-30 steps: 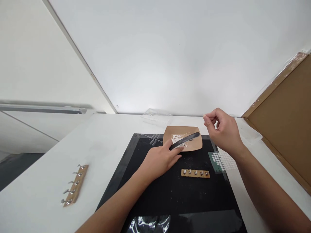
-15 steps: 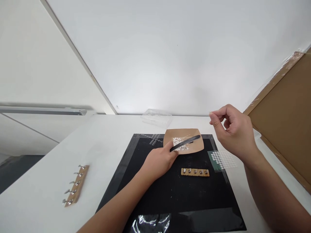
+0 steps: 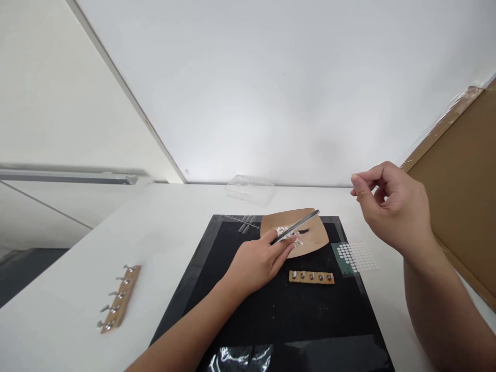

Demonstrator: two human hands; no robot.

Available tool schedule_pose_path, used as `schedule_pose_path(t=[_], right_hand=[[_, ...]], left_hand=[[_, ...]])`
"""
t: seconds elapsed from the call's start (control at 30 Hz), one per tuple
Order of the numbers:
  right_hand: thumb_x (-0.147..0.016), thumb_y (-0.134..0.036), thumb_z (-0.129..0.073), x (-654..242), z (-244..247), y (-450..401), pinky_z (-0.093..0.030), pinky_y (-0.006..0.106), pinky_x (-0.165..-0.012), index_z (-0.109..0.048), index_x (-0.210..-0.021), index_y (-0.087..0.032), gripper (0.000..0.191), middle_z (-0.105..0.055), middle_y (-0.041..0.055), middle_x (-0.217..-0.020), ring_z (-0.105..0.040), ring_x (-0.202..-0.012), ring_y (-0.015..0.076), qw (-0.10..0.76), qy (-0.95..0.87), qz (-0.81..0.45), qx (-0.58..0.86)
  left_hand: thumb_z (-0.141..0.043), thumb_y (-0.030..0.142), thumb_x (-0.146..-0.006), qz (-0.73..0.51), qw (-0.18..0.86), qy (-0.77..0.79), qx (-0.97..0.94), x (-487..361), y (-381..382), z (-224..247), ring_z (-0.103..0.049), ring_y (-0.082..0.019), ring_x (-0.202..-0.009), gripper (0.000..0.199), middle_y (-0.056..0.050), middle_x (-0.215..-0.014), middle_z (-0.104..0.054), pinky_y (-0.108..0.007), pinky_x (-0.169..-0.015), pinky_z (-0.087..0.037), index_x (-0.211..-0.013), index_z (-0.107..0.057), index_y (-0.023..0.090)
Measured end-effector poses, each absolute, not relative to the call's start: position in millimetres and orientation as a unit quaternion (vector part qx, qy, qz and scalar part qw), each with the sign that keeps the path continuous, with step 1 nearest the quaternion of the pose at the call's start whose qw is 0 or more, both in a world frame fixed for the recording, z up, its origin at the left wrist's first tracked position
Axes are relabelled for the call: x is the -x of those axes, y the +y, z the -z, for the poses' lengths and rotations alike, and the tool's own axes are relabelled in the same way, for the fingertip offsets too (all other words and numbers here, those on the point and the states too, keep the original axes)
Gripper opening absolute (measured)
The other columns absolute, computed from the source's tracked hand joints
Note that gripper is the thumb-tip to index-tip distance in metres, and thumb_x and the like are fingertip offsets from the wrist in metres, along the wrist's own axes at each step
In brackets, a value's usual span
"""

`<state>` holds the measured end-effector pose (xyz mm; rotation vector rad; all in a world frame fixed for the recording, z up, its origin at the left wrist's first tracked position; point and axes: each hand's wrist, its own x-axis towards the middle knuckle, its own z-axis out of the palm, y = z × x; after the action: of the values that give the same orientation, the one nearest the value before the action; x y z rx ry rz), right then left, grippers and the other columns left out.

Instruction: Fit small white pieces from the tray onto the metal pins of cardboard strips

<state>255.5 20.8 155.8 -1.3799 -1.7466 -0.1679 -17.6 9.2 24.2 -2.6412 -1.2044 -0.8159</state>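
My left hand (image 3: 263,261) is closed around one end of a dark, slim nail file (image 3: 300,225), which slants up to the right. Its fingers reach over a brown paper tray (image 3: 320,238) that holds a pile of small white and clear nail tips (image 3: 282,230) and a small black piece (image 3: 304,231). My right hand (image 3: 395,204) is raised at the right, thumb and forefinger pinched together; whatever is between them is too small to make out. Below the tray lies a short brown strip (image 3: 316,279) with several metal stands on it, the leftmost carrying a white tip.
A black mat (image 3: 240,310) covers the middle of the white table (image 3: 166,232). Another strip with metal stands (image 3: 121,297) lies at left. A green-backed sheet of clear dots (image 3: 351,258) overlaps the mat's right edge. A clear plastic box (image 3: 250,189) stands behind; a cardboard box (image 3: 461,181) is at right.
My right hand has moved right and slightly up, still pinched. The nail file has turned edge-on in my left hand, and the paper tray has shifted and tilted a little.
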Motion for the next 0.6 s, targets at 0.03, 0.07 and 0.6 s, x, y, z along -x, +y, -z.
schedule_pose_path(t=[0.03, 0.07, 0.6], right_hand=[[-0.1, -0.038, -0.066, -255, -154, 23, -0.043, 0.031, -0.055, -0.065, -0.09, -0.024, 0.017, -0.074, 0.0015, -0.082, -0.06, -0.06, 0.0156, 0.428, -0.709, 0.066, 0.556], [-0.1, -0.037, -0.065, -255, -152, 25, -0.043, 0.031, -0.056, -0.065, -0.09, -0.024, 0.016, -0.075, 0.0018, -0.083, -0.062, -0.062, 0.0164, 0.412, -0.719, 0.063, 0.556], [-0.102, -0.034, -0.06, -233, -119, 42, -0.044, 0.032, -0.063, -0.063, -0.092, -0.023, 0.015, -0.076, 0.0016, -0.088, -0.07, -0.077, 0.0199, 0.334, -0.78, -0.036, 0.528]], left_hand=[[-0.039, 0.04, -0.113, 0.28, 0.044, -0.395, 0.874, 17, 9, -26, -0.069, -0.013, -0.067, 0.04, -0.007, -0.107, -0.073, -0.021, -0.052, -0.05, -0.134, -0.072, 0.029], [-0.039, 0.04, -0.113, 0.284, 0.022, -0.391, 0.875, 17, 8, -28, -0.07, -0.014, -0.071, 0.04, -0.007, -0.108, -0.073, -0.022, -0.055, -0.052, -0.137, -0.069, 0.03], [-0.037, 0.037, -0.112, 0.365, -0.155, -0.51, 0.763, 12, 6, -26, -0.077, -0.025, -0.106, 0.053, -0.01, -0.133, -0.075, -0.032, -0.087, -0.062, -0.165, -0.039, 0.028]])
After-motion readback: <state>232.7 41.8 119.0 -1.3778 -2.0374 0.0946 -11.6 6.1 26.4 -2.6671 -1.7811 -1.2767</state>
